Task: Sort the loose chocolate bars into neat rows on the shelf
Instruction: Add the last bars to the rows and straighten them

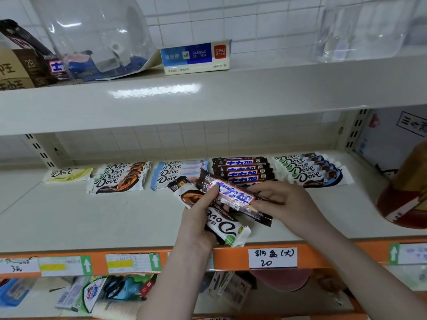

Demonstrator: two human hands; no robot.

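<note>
The left hand point(196, 225) was clamped on a small bundle of bars over the front of the shelf point(92, 218), the white Dove bar point(225, 224) lowest in its grip and a second white-wrapped bar point(187, 192) poking out above the thumb; the right hand point(284, 202) pinched the end of the dark Snickers bar point(233, 196) lying across the top of that bundle, fingers curled on the wrapper. The likeliest trouble, as I judged it, was the bundle itself: slick wrappers stacked at crossed angles in one grip, so drawing the dark bar away could drag a neighbour loose and drop it over the orange shelf edge point(231, 255) just below the left hand; the Dove bar's free end already overhung that edge. A second risk lay just beyond the right hand, where the Snickers row point(242, 168) began; setting a bar down carelessly could shove the stacked bars askew or nudge the blue-white Dove row point(175, 173) just left of it. Farther right of the right hand sat another Dove row point(314, 169); well to the left of the left hand, a brown-and-orange Dove row point(122, 176) and a pale yellow Dove bar point(69, 174). A red-and-brown container point(406, 190) stood at the far right of the shelf, apart from the rows; a blue Deli box point(196, 56) and a clear plastic cover point(92, 31) sat on the upper shelf, out of the way.
</note>
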